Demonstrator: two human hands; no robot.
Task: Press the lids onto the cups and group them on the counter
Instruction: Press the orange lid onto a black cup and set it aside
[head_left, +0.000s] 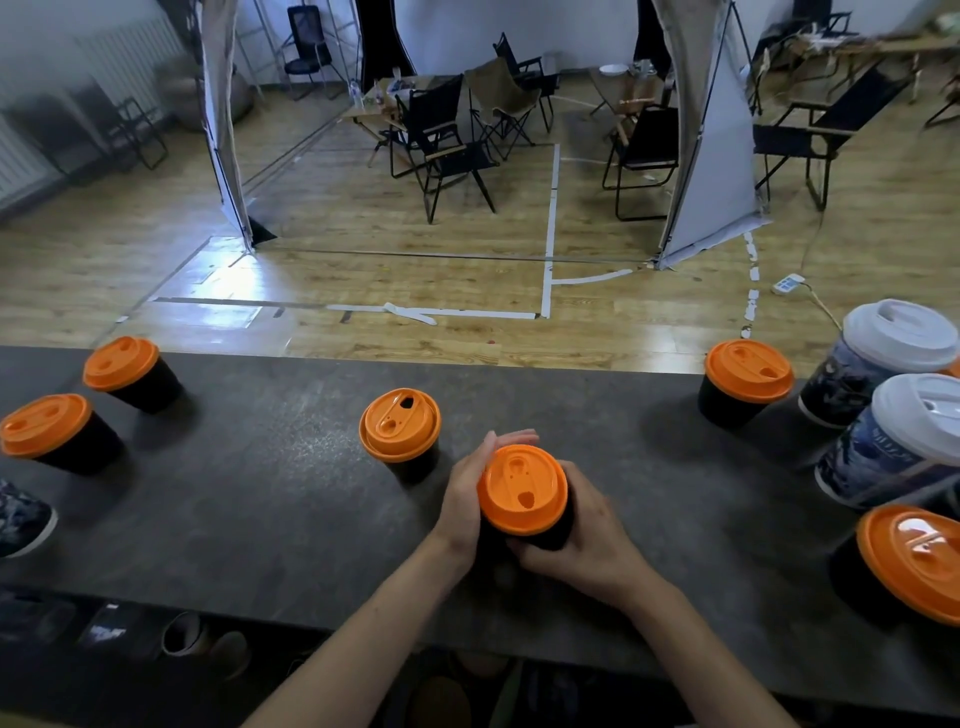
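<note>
Fingers (511, 440) of the left hand (465, 493) lie nearly straight and close together against the far left side of a black cup (550, 535). The right hand (587, 525) curls round its near right side. The cup is upright, its long axis vertical, over the middle of the counter (260, 519); whether its base touches cannot be told. Its orange lid (522, 491) sits on top, drinking hole toward the person.

A second cup (400, 431) stands just beyond it to the left, hole pointing away. Six black cups with orange lids show plainly: these two, two at the left (122, 366), one far right (748, 374) and one at the lower right edge (909, 561). Two patterned cups with white lids (901, 335) stand at the right.

The counter is dark grey and speckled. Past it are a wooden floor (415, 270) with white tape lines, black folding chairs (441, 150) and pale fabric panels (711, 156).
</note>
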